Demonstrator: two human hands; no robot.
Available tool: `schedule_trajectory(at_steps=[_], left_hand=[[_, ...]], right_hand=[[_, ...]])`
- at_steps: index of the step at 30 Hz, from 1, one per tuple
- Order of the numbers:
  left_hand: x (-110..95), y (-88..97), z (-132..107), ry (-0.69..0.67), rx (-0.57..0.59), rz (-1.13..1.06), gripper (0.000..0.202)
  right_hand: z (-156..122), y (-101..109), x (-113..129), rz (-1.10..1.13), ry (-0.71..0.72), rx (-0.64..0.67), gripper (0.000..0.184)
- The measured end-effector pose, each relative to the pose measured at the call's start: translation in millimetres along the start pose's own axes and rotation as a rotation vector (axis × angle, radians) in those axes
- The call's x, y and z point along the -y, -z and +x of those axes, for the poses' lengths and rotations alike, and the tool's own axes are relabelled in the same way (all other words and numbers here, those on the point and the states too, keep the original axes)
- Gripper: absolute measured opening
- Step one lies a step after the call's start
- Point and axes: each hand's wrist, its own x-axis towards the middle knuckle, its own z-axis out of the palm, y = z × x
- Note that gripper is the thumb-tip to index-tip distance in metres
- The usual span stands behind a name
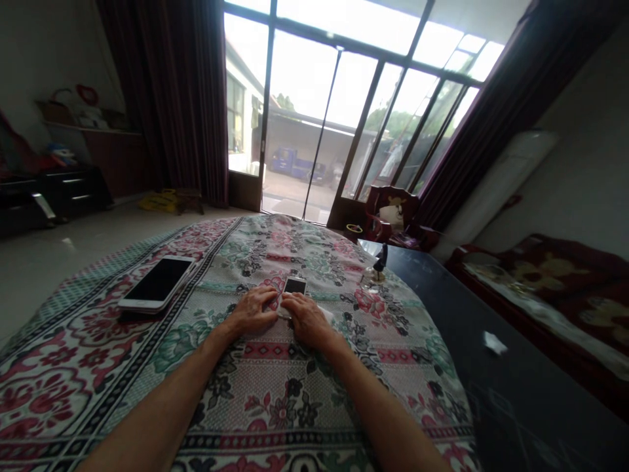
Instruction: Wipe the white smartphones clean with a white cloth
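Note:
A small white phone (295, 286) with a dark screen lies on the patterned tablecloth between my hands. My left hand (255, 309) is at its left edge, fingers bent and closed against its side. Over the phone's lower part lies my right hand (308, 317), its fingers curled and hiding that end. A white tissue-like piece (326, 315) pokes out from beneath my right hand; most of it is covered. Off to the left, a larger white tablet (160, 283) with a black screen rests face up, apart from both hands.
The floral tablecloth (275, 400) covers a round table. Toward its right rim stands a small dark figurine (380, 260) on a base. Beside it is a black table (515, 393) bearing a crumpled white piece (494, 343). A wooden chair (393, 213) and glass doors (309, 131) are beyond.

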Motion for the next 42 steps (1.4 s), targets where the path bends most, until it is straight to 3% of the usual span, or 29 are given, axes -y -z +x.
schedule_trajectory(at_steps=[14,27,35,42], left_hand=[[3.8,-1.7,-3.3,-0.031,0.021,0.06,0.053],[3.0,2.5,-2.1,-0.044,0.063,0.074,0.051],[7.7,0.8,-2.3,-0.063,0.055,0.062,0.046],[5.6,1.4,0.1,-0.073,0.038,0.038,0.041]], right_hand=[[-17.5,-6.5,12.5,-0.005,0.013,-0.041,0.034],[-18.9,-5.9,-12.5,0.038,-0.094,-0.231,0.036],[-21.8,-13.0,-7.9,0.074,-0.018,-0.219,0.029],[4.2,-7.0,-37.8,0.064,-0.14,-0.195,0.031]])
